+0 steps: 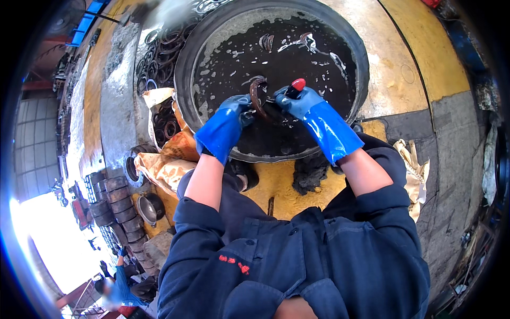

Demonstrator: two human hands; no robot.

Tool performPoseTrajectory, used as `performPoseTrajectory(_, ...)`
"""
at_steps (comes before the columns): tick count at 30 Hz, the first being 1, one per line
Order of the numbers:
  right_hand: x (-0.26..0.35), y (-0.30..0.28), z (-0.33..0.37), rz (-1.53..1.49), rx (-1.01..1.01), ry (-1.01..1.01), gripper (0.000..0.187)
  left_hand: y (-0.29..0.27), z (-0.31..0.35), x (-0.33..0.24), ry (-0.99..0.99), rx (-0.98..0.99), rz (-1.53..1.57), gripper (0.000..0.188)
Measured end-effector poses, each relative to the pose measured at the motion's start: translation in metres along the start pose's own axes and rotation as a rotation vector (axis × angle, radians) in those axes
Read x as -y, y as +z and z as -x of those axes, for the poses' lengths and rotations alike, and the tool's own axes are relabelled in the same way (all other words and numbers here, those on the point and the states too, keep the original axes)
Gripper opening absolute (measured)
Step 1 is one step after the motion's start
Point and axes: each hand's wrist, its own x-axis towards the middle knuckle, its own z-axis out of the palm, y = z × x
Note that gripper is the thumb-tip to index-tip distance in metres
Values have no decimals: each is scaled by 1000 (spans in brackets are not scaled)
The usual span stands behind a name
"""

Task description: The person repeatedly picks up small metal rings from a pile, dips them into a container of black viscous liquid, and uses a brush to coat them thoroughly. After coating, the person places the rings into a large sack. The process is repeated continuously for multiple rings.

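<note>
Appears to clean a brown ring (pixel 256 101) over the round basin (pixel 186 69), clamping fingers of left hand (pixel 237 109) on it, of right hand (pixel 302 102) on red-ended tool (pixel 298 84), and probably needs to turn it next.

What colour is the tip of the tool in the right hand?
Bright red: the tool's tip shows best in the head view.

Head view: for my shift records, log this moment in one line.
left hand: holds curved brown part | right hand: holds red-ended tool | over basin
</note>
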Motion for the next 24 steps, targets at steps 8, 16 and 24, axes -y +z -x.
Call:
performPoseTrajectory(8, -7, 10, 3, 158, 18, 89, 25, 12, 9, -5, 126, 258, -31, 28)
performPoseTrajectory(16, 4, 0, 5, -387, -202, -257, 24, 22, 26, -14, 26, 270, -17, 27)
performPoseTrajectory(24, 0, 3, -13, -26, -154, -87, 32, 17, 23, -11, 39, 306, 45, 33)
